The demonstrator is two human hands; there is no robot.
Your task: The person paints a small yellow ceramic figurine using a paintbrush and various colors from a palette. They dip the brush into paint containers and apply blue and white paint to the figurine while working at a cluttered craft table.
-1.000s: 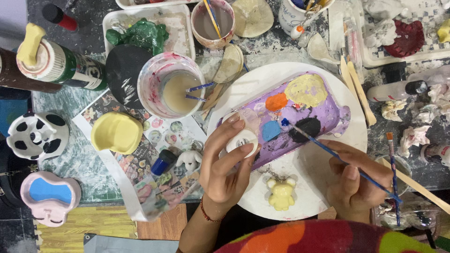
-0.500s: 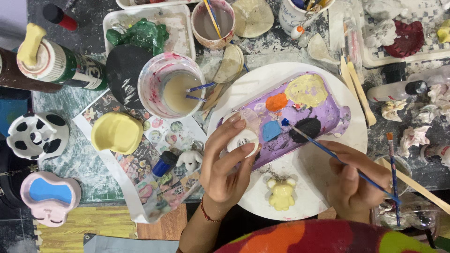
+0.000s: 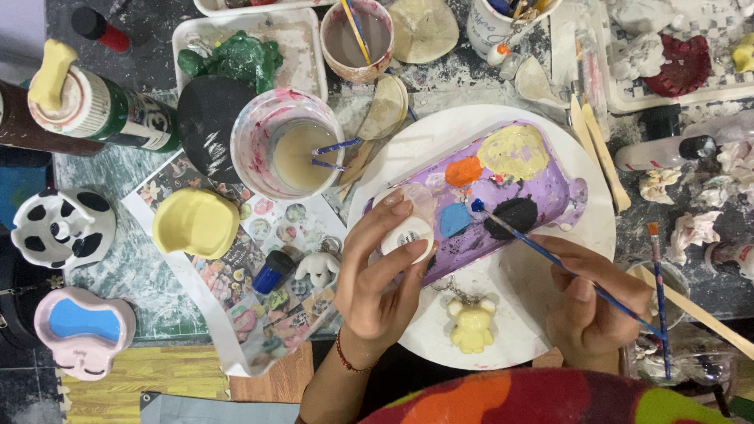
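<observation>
Cluttered craft table (image 3: 141, 169), right hand (image 3: 589, 306) holding paintbrush (image 3: 550, 255), tip pointing upper-left toward palette (image 3: 503, 188)

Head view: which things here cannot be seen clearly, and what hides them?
- Small white piece: the left hand has its fingers around it, so its shape cannot be told.
- Purple paint tray: its near end is behind that hand.
- Brush: the handle passes into the right hand.
- Brown bottle: cut off by the left edge.
- Red piece: too small to identify.
</observation>
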